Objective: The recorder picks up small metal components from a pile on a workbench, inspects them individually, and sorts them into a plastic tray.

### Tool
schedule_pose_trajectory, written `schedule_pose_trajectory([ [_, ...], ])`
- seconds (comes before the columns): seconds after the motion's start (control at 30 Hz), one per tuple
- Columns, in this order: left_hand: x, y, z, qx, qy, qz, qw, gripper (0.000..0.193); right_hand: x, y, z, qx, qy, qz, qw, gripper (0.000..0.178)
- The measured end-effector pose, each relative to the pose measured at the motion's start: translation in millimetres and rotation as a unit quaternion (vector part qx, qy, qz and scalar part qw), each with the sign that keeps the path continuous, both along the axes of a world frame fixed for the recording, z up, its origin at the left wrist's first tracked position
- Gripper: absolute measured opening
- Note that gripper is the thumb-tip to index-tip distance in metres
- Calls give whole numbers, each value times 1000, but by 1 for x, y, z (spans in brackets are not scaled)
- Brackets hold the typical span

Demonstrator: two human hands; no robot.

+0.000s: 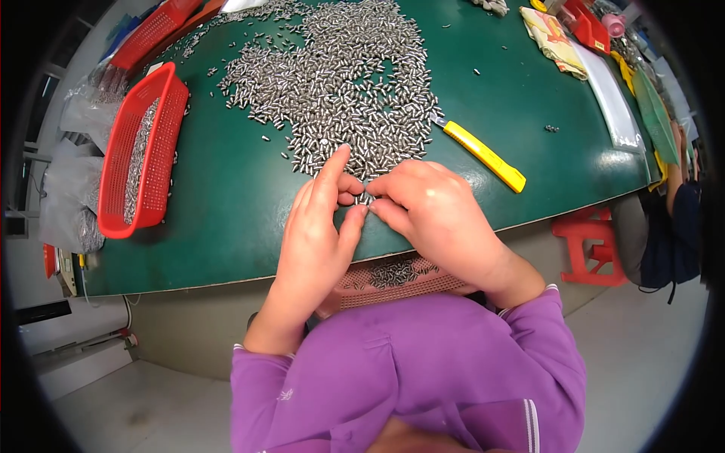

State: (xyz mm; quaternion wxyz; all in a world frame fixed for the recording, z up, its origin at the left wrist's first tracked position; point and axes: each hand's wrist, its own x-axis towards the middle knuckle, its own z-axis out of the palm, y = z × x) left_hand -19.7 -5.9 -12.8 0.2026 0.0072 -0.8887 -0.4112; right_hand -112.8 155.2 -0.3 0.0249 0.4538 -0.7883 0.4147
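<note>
Both hands meet at the near edge of the green table (234, 219), over a small cluster of shiny metal pins (364, 198). My left hand (316, 219) has its index finger raised toward the pile, while its thumb and curled fingers close on the cluster from the left. On the other side, my right hand (434, 204) pinches the pins with thumb and index finger. Just beyond the fingertips spreads a large pile of the same small metal pins (362, 98). Below the table edge, a pink mesh basket (362, 300) holds more pins, partly hidden by my forearms.
A yellow utility knife (483, 155) lies right of the pile, blade toward it. At left stands a red basket (175, 143) with pins, beside clear plastic bags (72, 189). A red stool (593, 249) and another person's dark clothing (672, 241) are at right.
</note>
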Motion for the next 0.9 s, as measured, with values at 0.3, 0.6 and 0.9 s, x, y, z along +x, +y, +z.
schedule_pose_trajectory([
  [0.3, -3, 0, 3, -9, -13, -7, 1000, 68, 0, -3, -1, 26, 17, 4, 999, 14],
  [0.6, 2, -3, 10, 32, -41, -21, 998, 73, 2, -3, -3, -8, 14, 15, 1000, 17],
  [0.9, 0, -4, 10, 13, -36, -15, 999, 71, 3, -1, -1, 4, -1, 2, 1000, 18],
])
